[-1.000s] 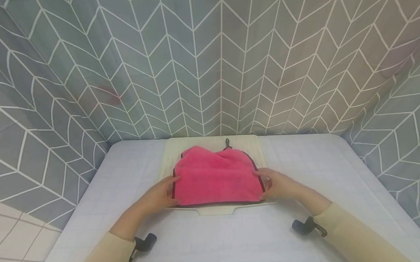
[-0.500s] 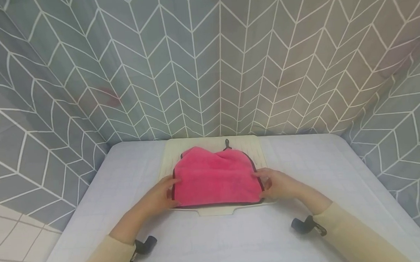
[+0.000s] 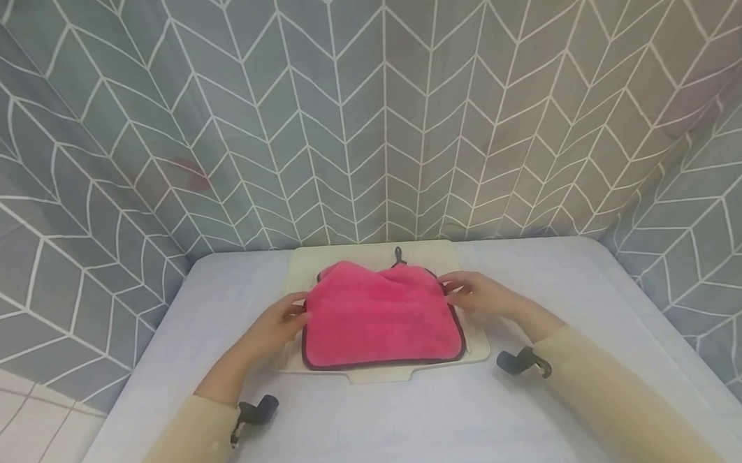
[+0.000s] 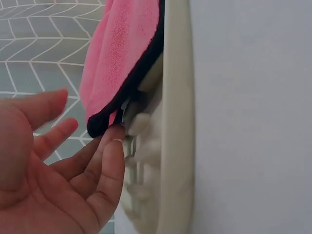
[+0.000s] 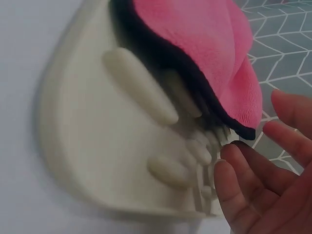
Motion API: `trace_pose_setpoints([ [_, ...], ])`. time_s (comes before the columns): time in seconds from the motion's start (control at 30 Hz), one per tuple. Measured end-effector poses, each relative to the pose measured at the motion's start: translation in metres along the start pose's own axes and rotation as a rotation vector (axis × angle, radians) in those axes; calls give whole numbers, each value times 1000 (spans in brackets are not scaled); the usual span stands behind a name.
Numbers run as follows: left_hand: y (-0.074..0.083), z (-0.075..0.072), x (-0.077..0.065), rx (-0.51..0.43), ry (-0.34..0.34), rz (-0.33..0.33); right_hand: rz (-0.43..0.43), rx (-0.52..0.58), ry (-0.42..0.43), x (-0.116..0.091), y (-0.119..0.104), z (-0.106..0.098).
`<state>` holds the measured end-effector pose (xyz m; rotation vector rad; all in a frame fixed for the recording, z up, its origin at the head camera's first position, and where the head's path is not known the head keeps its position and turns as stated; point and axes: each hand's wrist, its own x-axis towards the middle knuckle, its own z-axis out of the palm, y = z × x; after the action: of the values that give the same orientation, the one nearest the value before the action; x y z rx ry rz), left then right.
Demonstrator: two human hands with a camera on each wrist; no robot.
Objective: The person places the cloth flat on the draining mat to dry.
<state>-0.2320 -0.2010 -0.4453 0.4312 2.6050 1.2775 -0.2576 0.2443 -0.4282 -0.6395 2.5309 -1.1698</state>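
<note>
A pink cloth with dark trim (image 3: 382,322) lies over a cream pegged rack (image 3: 381,376) on a white surface (image 3: 384,433), its upper edge rumpled, its near edge almost straight. A person's left hand (image 3: 278,326) and right hand (image 3: 483,295) stand at its opposite side edges, fingers loosely bent and thumbs apart, clamped on nothing — a left fingertip seems to meet the trim, while right-hand contact is hard to tell. Handling it well probably means working both edges evenly and lightly — clear of the pegs (image 5: 140,87), with the near edge straight.
</note>
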Motion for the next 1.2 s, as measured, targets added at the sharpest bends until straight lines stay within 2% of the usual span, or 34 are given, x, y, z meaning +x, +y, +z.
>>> trace_pose_setpoints([
  [0.13,-3,2,11,7,24,36,5,75,27,11,-1,2],
  [0.27,-5,2,18,-26,55,6,-1,157,55,20,3,4],
  [0.33,-6,2,22,-110,61,-45,4,224,62,24,6,6],
  [0.47,-12,0,30,-371,64,-159,35,367,70,32,9,9],
  [0.53,-14,-1,34,-493,70,-201,49,392,83,33,8,9],
  [0.6,-15,-3,35,-550,55,-213,63,401,89,36,8,11],
  [0.73,-14,-6,35,-587,-11,-191,80,370,93,38,10,11],
  [0.83,-11,-7,34,-558,-79,-148,74,326,101,38,12,10],
  [0.93,-7,-6,34,-487,-101,-98,69,249,130,35,9,8],
  [1.03,-4,-3,35,-387,-57,-52,67,170,173,31,5,6],
  [1.2,3,6,34,-149,65,-1,-27,58,238,23,0,5],
])
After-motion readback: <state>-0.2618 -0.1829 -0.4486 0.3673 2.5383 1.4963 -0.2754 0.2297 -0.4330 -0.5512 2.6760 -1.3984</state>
